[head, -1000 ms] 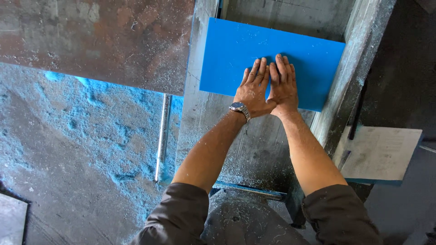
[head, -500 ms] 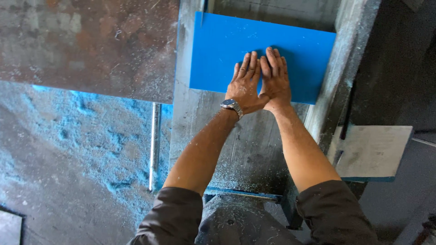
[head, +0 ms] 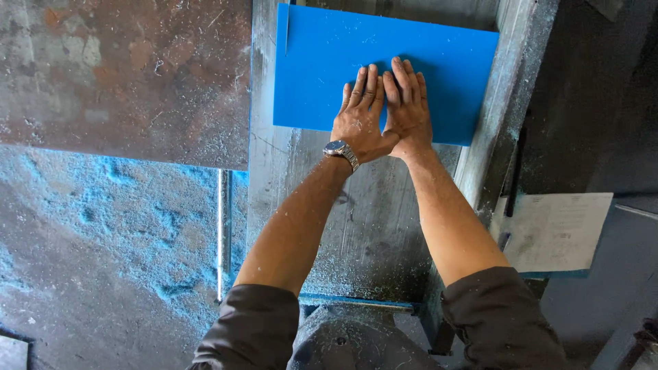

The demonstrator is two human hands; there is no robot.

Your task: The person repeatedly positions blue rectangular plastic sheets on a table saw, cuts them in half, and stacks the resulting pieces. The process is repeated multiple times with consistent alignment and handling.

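A flat blue sheet [head: 322, 62] lies on a grey metal table [head: 370, 219] dusted with shavings. Both of my hands press flat on it, side by side, fingers straight and together. My left hand [head: 360, 113] has a metal wristwatch [head: 340, 152] on its wrist. My right hand [head: 408, 103] lies right beside it, thumbs touching. A thin slit runs down from the sheet's far left edge. The sheet's right edge rests against a raised metal fence [head: 504, 116].
A rusty metal plate [head: 123, 75] lies to the left of the table. Below it the floor [head: 89, 260] is covered in blue dust. A thin metal rod [head: 224, 226] runs along the table's left side. A paper sheet [head: 555, 229] lies at right.
Both hands and the blue sheet have moved further away from me along the table, still pressed flat together.
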